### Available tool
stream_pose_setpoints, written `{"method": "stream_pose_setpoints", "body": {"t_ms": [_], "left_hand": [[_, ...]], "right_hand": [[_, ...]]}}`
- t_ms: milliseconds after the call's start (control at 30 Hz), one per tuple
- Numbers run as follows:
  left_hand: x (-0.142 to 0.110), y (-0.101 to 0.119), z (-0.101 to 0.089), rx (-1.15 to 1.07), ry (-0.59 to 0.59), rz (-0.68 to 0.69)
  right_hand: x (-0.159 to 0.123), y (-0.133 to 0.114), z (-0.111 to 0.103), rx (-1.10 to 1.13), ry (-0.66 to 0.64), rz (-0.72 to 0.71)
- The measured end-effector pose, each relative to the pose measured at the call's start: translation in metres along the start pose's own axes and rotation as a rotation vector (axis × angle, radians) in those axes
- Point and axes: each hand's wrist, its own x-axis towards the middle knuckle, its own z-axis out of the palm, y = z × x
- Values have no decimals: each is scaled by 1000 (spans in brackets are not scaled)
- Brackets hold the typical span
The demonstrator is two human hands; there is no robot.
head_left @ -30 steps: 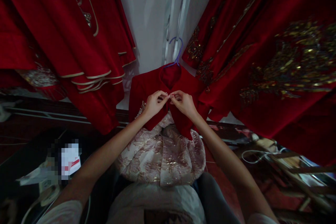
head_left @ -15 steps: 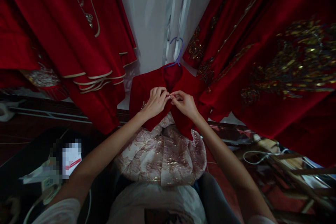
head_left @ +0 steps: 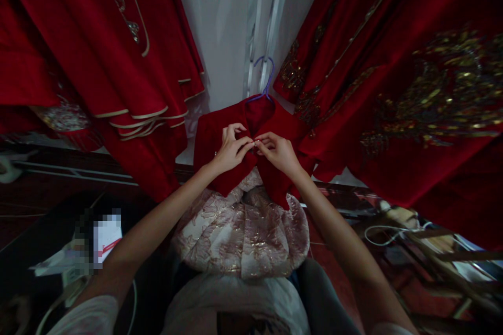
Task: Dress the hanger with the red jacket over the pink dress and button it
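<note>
A short red jacket (head_left: 210, 128) hangs in front of me from a purple hanger (head_left: 270, 77). At its front opening, below the neck, the fingertips of both hands meet. My left hand (head_left: 231, 151) pinches there with thumb and index finger, its other fingers lifted and bent. My right hand (head_left: 278, 153) pinches at the same spot from the other side, fingers curled. A small pale bit shows between the fingertips, too small to make out. Below the jacket, a pink and gold brocade fabric (head_left: 251, 238) bulges out over my lap.
Red garments with pale trim (head_left: 129, 78) hang at the left. More red garments with gold sequin work (head_left: 440, 94) hang at the right. A wooden rack (head_left: 436, 251) with a white cord stands low right. Papers (head_left: 108, 235) lie on a dark surface at the left.
The fingers of my left hand have lifted and spread behind its pinch. My right hand stays almost in place at the jacket's front opening.
</note>
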Motion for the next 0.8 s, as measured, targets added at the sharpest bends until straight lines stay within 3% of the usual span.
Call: {"method": "stream_pose_setpoints", "body": {"t_ms": [200, 333, 400, 567, 800], "left_hand": [[1, -5, -4, -7, -18, 27], [-3, -2, -1, 1, -7, -37], [-4, 2, 2, 5, 20, -78], [-11, 11, 7, -28, 89, -111], [-21, 13, 11, -97, 97, -189]], "right_hand": [[5, 3, -3, 194, -87, 49], [4, 4, -4, 262, -111, 51], [-1, 4, 0, 211, -73, 23], [-25, 4, 24, -26, 164, -70], [-59, 0, 50, -167, 227, 9]]}}
